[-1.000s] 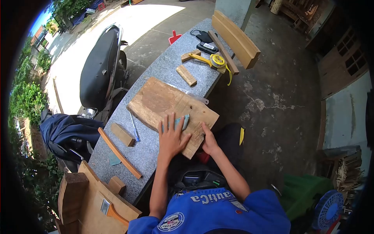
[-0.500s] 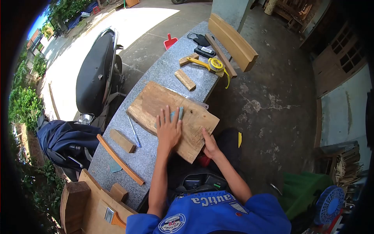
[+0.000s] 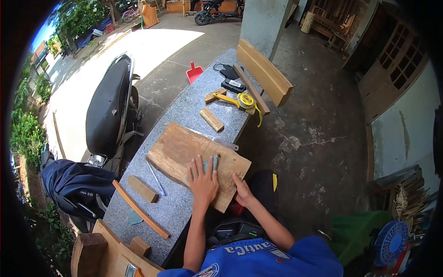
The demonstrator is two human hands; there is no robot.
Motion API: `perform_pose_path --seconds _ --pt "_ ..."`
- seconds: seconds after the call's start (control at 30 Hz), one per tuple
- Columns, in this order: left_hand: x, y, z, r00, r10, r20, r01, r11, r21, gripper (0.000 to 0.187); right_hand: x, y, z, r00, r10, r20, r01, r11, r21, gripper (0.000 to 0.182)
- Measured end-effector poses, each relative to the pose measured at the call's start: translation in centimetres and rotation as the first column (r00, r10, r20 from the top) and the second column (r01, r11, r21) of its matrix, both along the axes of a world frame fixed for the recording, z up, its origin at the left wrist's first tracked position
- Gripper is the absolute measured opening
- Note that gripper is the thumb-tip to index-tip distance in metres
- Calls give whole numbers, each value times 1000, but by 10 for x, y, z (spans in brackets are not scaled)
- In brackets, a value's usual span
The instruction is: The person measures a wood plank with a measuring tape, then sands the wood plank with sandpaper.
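Note:
A thick, rough-edged wooden board [image 3: 173,145] lies partly over the near edge of the stone-topped table, tilted across my lap. My left hand [image 3: 204,182] is flat on the board with fingers spread, pressing a blue-green piece of sandpaper [image 3: 212,162] that shows beside the index finger. Most of that sandpaper is hidden beneath the hand. At the board's near right edge, my right hand [image 3: 243,191] grips it, thumb on top and the other fingers out of sight below. A metal ruler [image 3: 228,144] sticks out past the board's far edge.
On the granite table [image 3: 177,207] are a pen [image 3: 157,178], wood blocks [image 3: 143,188], a curved strip [image 3: 140,210], a tape measure [image 3: 245,100] and a black box [image 3: 233,85]. A long plank [image 3: 265,74] stands at the far end. A motorbike [image 3: 108,106] is parked to the left.
The view has tilted up, so everything sits lower in it. Relative to the board, my left hand has slid slightly toward me and to the right. My right hand keeps its grip.

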State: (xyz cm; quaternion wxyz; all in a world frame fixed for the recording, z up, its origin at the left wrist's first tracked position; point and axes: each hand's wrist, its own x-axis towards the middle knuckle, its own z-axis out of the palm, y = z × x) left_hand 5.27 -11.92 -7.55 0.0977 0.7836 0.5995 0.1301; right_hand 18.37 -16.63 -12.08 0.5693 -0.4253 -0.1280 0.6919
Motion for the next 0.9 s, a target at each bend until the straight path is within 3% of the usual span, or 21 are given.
perform_pose_path --seconds 0.07,0.2,0.3,0.43,0.53,0.57,0.6,0.63,0.67,0.7,0.77,0.83,0.9 --pt "-13 11 -3 998 56 -2 -56 998 12 46 1 -2 6 999 40 -13 -40 999 -5 47" --pt "-66 106 -1 961 262 -91 -259 965 44 46 2 -3 10 999 29 -28 -31 998 -48 46" --pt "-69 118 -6 957 280 -71 -280 960 10 47 0 -4 -2 1000 -9 -13 9 1000 -26 47" --pt "-9 11 -7 999 -52 7 52 997 54 47 -1 -2 -2 999 22 -27 -22 1000 22 51" --pt "-20 18 2 990 -126 68 120 989 83 45 6 -5 17 981 155 -119 -164 984 -73 52" --pt "-25 24 6 982 -141 122 134 989 70 44 10 -8 24 978 198 -65 -204 973 -109 50" --pt "-31 33 12 973 -153 172 143 988 66 43 16 -8 34 880 421 221 -370 898 -238 49" --pt "-36 41 17 962 -164 217 153 986 66 42 24 -6 48 653 612 446 -467 789 -399 49" --pt "-40 45 17 933 -164 320 146 986 79 41 30 -6 64 336 741 581 -479 666 -572 50" --pt "-43 47 14 894 -167 416 144 986 87 40 33 -10 88 13 556 831 -548 699 -460 43" --pt "-44 51 9 736 -156 659 173 984 40 38 25 -6 99 266 246 932 -471 877 -97 39" --pt "-38 46 7 453 -56 890 250 966 -67 39 17 2 106 426 -20 904 -325 930 174 39" --pt "-38 34 27 219 135 966 430 876 -220 38 1 21 102 261 -396 880 -321 825 466 43"
